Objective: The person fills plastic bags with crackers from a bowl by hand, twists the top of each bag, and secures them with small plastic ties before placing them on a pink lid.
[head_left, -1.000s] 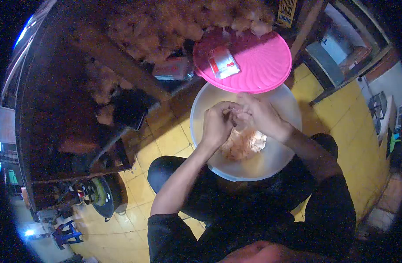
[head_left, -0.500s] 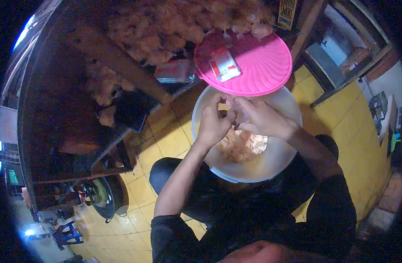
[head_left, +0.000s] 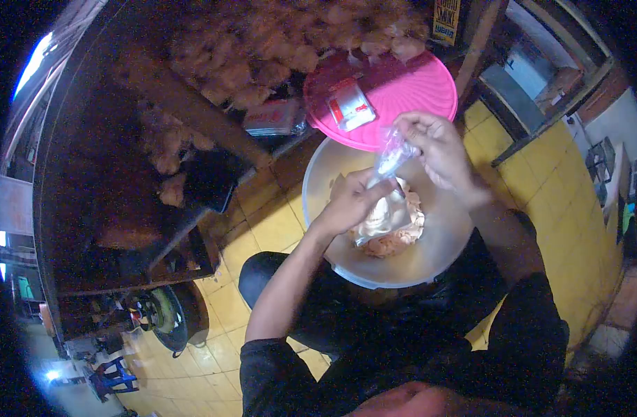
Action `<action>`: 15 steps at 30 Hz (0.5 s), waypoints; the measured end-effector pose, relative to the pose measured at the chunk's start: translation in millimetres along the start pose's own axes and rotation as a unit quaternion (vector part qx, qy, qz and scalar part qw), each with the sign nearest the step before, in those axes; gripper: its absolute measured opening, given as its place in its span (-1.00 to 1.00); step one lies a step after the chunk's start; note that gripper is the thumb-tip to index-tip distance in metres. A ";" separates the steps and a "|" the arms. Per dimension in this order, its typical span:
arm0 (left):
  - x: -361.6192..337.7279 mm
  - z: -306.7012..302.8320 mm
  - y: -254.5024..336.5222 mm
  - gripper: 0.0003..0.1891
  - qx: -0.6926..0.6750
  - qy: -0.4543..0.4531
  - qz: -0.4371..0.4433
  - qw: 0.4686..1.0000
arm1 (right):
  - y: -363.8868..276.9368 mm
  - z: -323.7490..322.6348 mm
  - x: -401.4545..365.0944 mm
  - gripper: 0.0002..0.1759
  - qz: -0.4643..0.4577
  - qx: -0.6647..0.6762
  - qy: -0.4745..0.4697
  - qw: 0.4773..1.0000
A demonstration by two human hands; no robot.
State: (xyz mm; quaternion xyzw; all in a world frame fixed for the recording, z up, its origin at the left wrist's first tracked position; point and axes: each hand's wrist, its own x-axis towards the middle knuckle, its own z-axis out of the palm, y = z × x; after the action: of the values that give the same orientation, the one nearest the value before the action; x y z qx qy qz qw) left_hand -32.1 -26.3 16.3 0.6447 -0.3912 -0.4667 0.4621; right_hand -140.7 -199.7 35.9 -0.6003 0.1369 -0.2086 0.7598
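one clear bag [head_left: 396, 157] is held by left hand [head_left: 352, 201] and right hand [head_left: 440, 151].

Bowl [head_left: 443, 236] between the knees [head_left: 263, 274], pile [head_left: 386, 247] in the bowl, bag [head_left: 395, 156] above the pile, lid [head_left: 416, 97] just beyond the bowl, packet [head_left: 351, 104] on the lid, packs [head_left: 270, 118] left of the lid, pan [head_left: 171, 320] far left

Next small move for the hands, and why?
Likely twist the clear bag shut: the right hand pinches its upper end, the left hand grips lower down, the plastic between them looks narrow, and pale contents seem to sit below, over the tub.
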 end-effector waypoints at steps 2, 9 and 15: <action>4.6 -1.3 -8.6 -0.67 -0.028 0.008 0.010 1.000 | 9.2 -10.4 7.1 -0.77 -0.065 0.075 0.056 0.994; -4.2 12.8 14.3 -0.69 -0.066 -0.023 0.021 0.997 | -5.1 37.4 -20.8 -0.84 -0.003 -0.065 -0.057 0.996; 4.1 14.2 7.1 -0.58 0.033 0.001 0.122 0.992 | -7.2 25.4 -7.4 -0.73 -0.015 0.134 0.089 0.987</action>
State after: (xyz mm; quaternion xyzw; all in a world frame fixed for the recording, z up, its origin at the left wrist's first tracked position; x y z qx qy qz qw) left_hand -45.3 -35.4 20.2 0.6076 -0.4811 -0.3931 0.4948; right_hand -136.6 -175.8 48.7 -0.4743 0.1661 -0.2894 0.8147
